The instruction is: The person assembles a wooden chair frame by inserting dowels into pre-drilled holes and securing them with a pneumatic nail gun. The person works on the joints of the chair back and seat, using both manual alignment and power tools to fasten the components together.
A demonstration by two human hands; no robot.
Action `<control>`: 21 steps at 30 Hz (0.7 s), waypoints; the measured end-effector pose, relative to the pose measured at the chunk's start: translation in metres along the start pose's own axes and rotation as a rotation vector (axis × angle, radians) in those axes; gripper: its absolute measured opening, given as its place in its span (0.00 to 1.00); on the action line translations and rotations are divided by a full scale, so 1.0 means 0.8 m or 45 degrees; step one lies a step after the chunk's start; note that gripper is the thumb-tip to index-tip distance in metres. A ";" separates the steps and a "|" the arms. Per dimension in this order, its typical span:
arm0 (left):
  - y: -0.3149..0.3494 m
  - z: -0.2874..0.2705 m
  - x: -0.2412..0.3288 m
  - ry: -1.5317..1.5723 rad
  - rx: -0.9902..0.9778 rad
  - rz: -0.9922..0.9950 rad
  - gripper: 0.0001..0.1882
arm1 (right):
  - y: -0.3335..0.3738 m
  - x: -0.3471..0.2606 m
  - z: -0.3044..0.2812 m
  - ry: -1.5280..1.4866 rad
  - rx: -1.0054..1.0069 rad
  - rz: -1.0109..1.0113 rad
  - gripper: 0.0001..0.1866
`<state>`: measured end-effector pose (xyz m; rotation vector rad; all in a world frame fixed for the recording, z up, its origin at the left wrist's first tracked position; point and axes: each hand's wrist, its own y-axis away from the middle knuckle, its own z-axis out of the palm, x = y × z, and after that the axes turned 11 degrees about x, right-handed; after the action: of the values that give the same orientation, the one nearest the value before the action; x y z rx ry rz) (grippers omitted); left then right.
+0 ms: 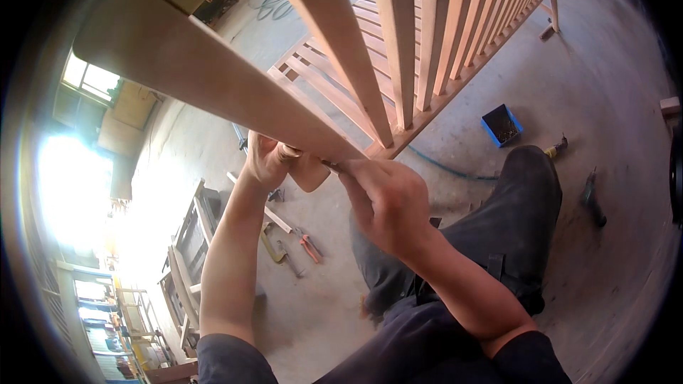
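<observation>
A slatted wooden bench (462,85) stands in front of me, its bare wood pale and smooth. Its thick end post (213,75) slants from the upper left down to my hands. My left hand (266,162) is closed at the post's lower edge, beside a short rounded wooden piece (309,173); some fingers are hidden by the wood. Close to the post's lower end, my right hand (390,198) is closed in a pinch. A small dark tip (331,166) shows at its fingertips, too little to name.
On the concrete floor lie orange-handled pliers (309,245), a clamp (274,245), a wooden strip (279,219) and a dark power tool (591,199). A blue bin (502,126) of small pieces sits right of the bench, near a hose (455,172). Wooden frames (186,270) stand at left.
</observation>
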<state>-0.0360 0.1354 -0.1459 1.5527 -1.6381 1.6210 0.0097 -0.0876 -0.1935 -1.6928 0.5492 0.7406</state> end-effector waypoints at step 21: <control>-0.007 0.009 -0.003 -0.041 0.060 0.198 0.31 | 0.015 -0.020 0.022 0.184 -0.001 0.055 0.03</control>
<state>-0.0275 0.1316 -0.1474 1.5137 -1.7898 1.7328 -0.0128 -0.0738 -0.1928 -1.7489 0.6875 0.6521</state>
